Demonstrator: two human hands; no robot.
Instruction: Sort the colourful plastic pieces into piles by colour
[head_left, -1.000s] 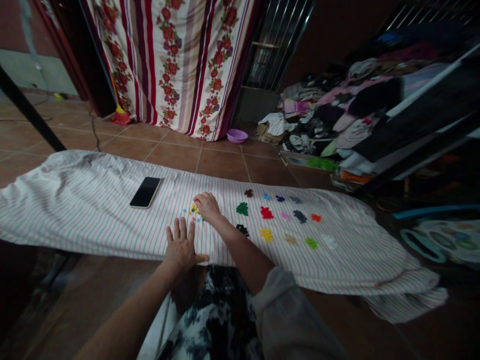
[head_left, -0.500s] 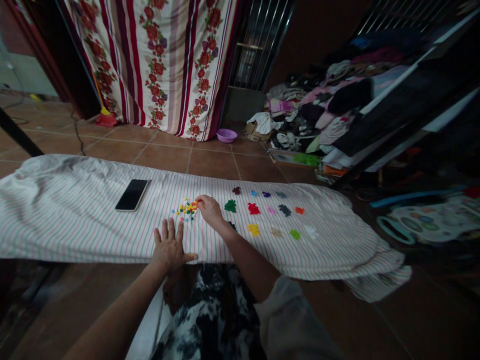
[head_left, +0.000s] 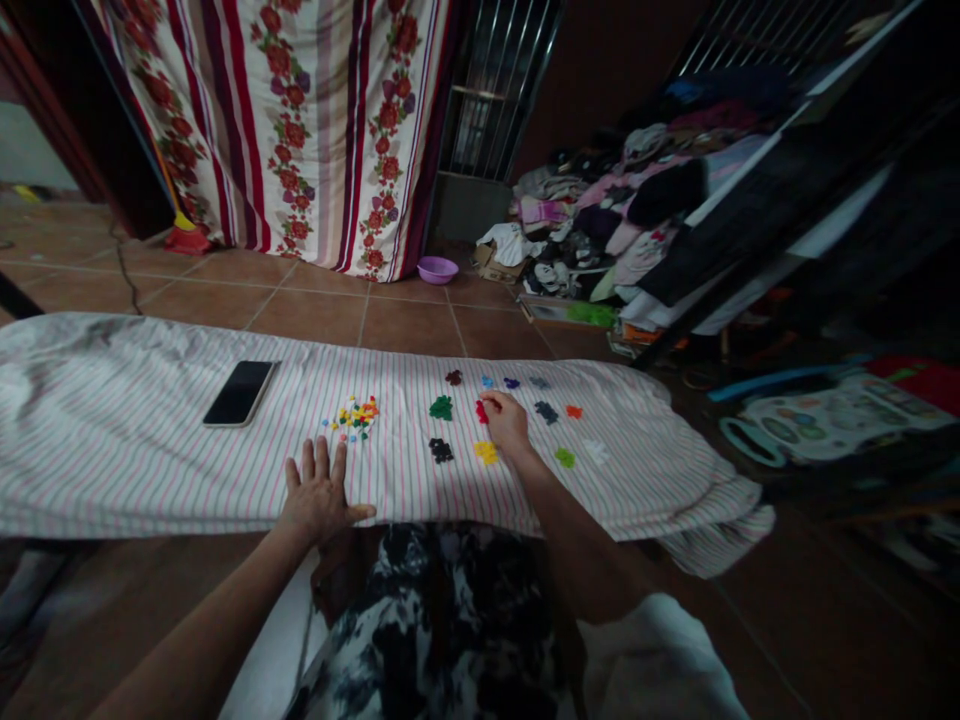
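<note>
My left hand [head_left: 316,495] lies flat, fingers spread, on the striped cloth [head_left: 187,480], just below a mixed heap of small coloured pieces [head_left: 356,415]. Over the small red pile [head_left: 481,411], my right hand [head_left: 510,424] is closed in a pinch; anything between the fingertips is too small to make out. Sorted piles surround it: green pieces [head_left: 441,408], black pieces [head_left: 441,450], yellow pieces [head_left: 486,453], lime pieces [head_left: 565,458], white pieces [head_left: 597,452], dark grey pieces [head_left: 547,412] and orange pieces [head_left: 574,411]. Brown pieces [head_left: 454,377] and purple pieces [head_left: 511,383] lie farther back.
A phone [head_left: 240,393] rests on the cloth at the left. Beyond, on the tiled floor, are a purple basin [head_left: 437,269], a floral curtain [head_left: 322,140] and a heap of clothes [head_left: 592,210]. A pale toy-like board [head_left: 817,415] stands at the right.
My right hand has moved right, from the mixed heap to the red pile, uncovering the black pieces and covering the pink and beige ones. My left hand stays flat; the view has shifted slightly.
</note>
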